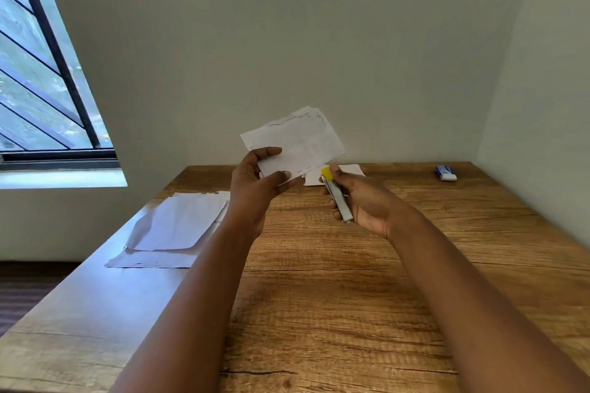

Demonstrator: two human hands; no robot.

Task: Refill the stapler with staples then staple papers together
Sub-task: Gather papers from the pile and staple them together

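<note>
My left hand (255,183) holds a small bundle of white papers (297,143) up above the wooden table (335,281), thumb on the front, fingers behind. Just to the right, my right hand (367,201) grips a slim metal stapler (339,199) with a yellow tip that points up toward the papers' lower right corner. The stapler's tip sits close to that corner; whether it touches the paper I cannot tell.
Several loose white sheets (172,226) lie on the table's left side, near its edge. Another white sheet (348,171) lies at the back by the wall. A small blue-and-white box (446,172) sits at the back right. A window (38,80) is on the left.
</note>
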